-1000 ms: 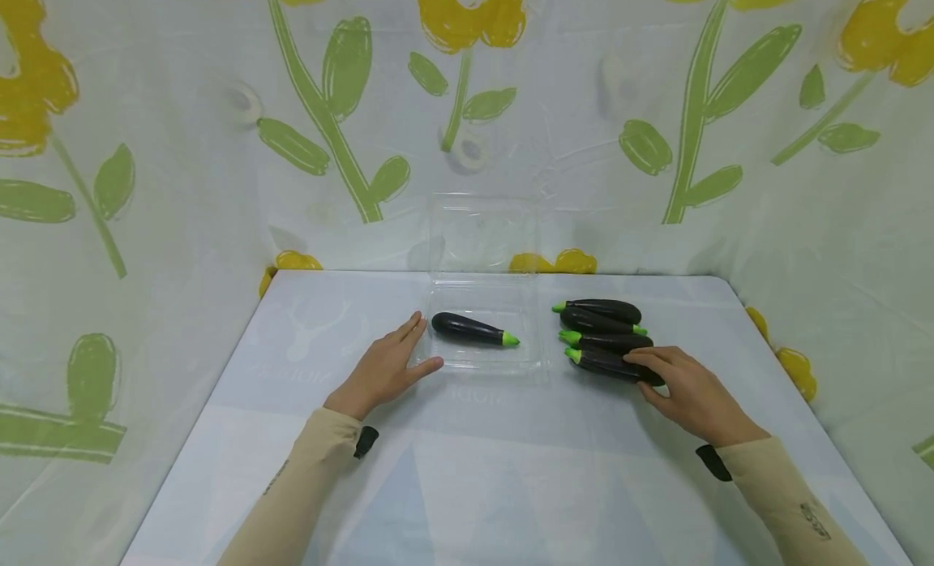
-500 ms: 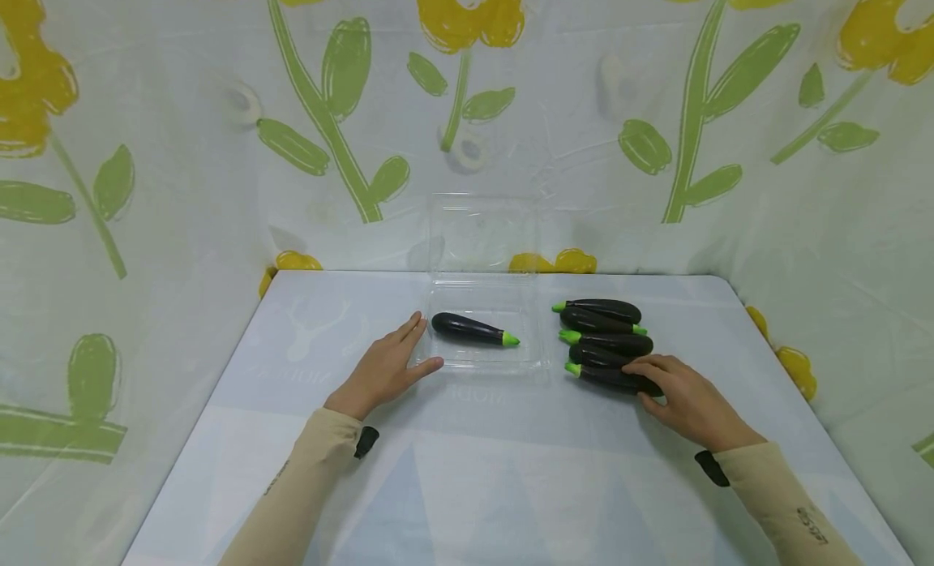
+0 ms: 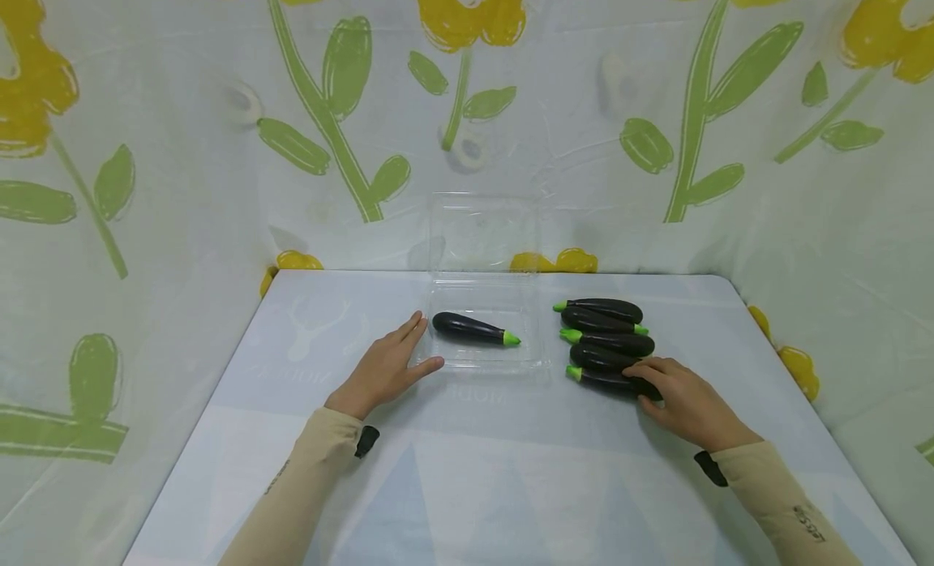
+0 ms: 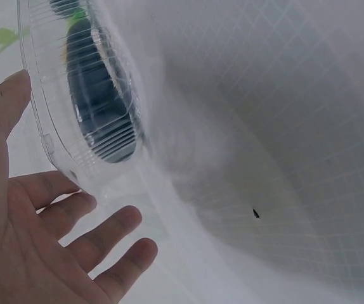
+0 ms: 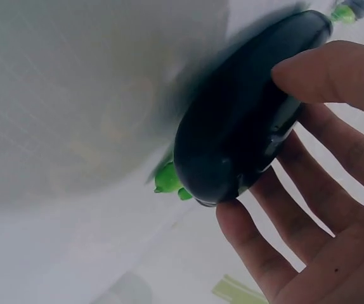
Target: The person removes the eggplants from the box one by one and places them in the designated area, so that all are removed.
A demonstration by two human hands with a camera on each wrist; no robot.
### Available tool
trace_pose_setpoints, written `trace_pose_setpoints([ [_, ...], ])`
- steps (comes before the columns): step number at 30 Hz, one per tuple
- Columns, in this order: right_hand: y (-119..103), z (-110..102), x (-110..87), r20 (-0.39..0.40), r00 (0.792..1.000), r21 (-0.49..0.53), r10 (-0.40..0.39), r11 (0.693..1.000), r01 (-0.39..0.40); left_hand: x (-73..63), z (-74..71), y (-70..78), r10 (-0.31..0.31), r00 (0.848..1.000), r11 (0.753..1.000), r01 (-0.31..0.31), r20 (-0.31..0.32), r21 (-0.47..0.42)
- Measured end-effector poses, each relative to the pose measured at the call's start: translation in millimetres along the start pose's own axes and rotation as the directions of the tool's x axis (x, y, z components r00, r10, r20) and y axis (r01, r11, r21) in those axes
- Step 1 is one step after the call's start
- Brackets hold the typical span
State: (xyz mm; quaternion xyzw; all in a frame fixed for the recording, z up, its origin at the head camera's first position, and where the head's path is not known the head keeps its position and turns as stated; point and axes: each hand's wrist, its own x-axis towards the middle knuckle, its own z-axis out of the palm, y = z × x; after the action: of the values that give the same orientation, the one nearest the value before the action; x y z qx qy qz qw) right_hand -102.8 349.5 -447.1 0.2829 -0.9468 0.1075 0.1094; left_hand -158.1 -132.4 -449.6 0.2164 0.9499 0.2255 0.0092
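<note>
A clear plastic clamshell box (image 3: 503, 363) stands with its lid up, and one dark eggplant (image 3: 467, 328) with a green stem lies in it. My left hand (image 3: 387, 367) is at the box's left front corner, fingers spread and touching its edge in the left wrist view. Several more eggplants (image 3: 601, 319) lie in a stacked row to the right of the box. My right hand (image 3: 682, 396) grips the thick end of the nearest eggplant (image 5: 245, 114), thumb on one side and fingers on the other. Its green stem end (image 3: 573, 372) points left.
The raised clear lid (image 3: 481, 233) leans at the back edge of the white table (image 3: 467, 485). A flower-printed cloth (image 3: 569, 144) hangs behind the table and along both sides.
My right hand has drawn the nearest eggplant slightly towards me, uncovering another eggplant behind it. The left hand and the box have stayed in place.
</note>
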Motion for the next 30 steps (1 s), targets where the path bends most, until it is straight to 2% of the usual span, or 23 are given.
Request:
trace_pose_setpoints([
  [7, -2.5, -3.6, 2.7, -0.03, 1.0, 0.001, -0.003, 1.0, 0.003, 0.7, 0.4, -0.9, -0.003, 1.0, 1.0, 0.003, 0.004, 0.005],
  [15, -3.0, -8.5, 9.0, -0.03, 0.999, 0.005, 0.038, 0.999, -0.037, 1.6, -0.9, 0.0, 0.0, 1.0, 1.0, 0.0, 0.009, -0.001],
  [21, -5.4, -6.2, 16.5, -0.048, 0.997, 0.049, 0.064, 0.997, -0.062, 1.2, -1.4, -0.1, -0.002, 1.0, 1.0, 0.002, 0.009, 0.0],
  [30, -23.1, 3.6, 37.0, -0.081, 0.995, 0.118, 0.059, 0.992, -0.049, 1.3, 0.8, -1.8, -0.004, 1.0, 1.0, 0.004, 0.012, 0.006],
])
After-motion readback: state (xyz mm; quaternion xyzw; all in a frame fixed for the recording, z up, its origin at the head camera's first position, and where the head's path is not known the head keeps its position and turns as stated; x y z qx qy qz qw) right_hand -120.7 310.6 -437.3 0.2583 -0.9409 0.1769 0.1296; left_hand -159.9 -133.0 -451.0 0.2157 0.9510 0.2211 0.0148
